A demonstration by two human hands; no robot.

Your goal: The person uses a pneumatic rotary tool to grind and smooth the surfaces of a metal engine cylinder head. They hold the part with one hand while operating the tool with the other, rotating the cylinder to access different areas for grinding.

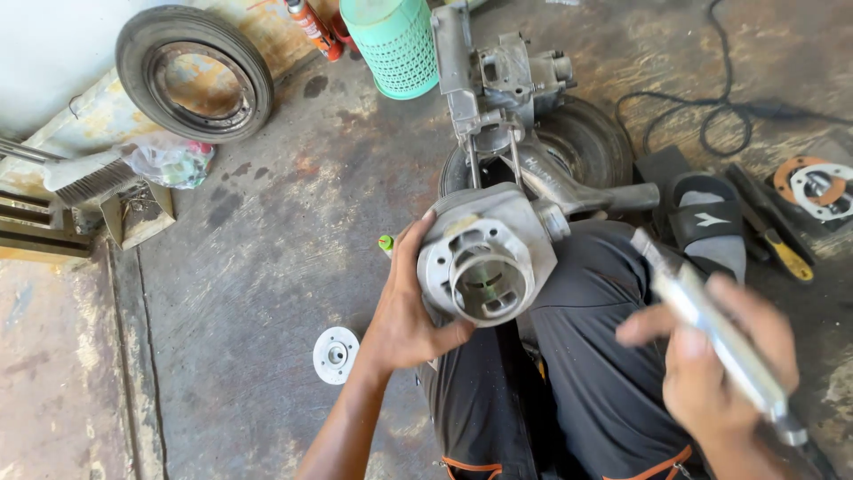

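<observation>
While left hand (404,324) grips grey engine cylinder (484,258), right hand (724,364) holds silver tool (711,324); green basket (395,44) behind.

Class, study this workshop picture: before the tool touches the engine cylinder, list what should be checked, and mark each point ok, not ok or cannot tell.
1. Left hand grips the engine cylinder firmly: ok, fingers wrap its side.
2. Cylinder bore faces the worker: ok.
3. Right hand holds the slim metal tool securely: ok, though blurred.
4. Tool tip clear of the cylinder: ok, apart.
5. Bore free of debris: cannot tell.
6. Floor near the knees tidy: not ok, a round disc lies loose.
</observation>
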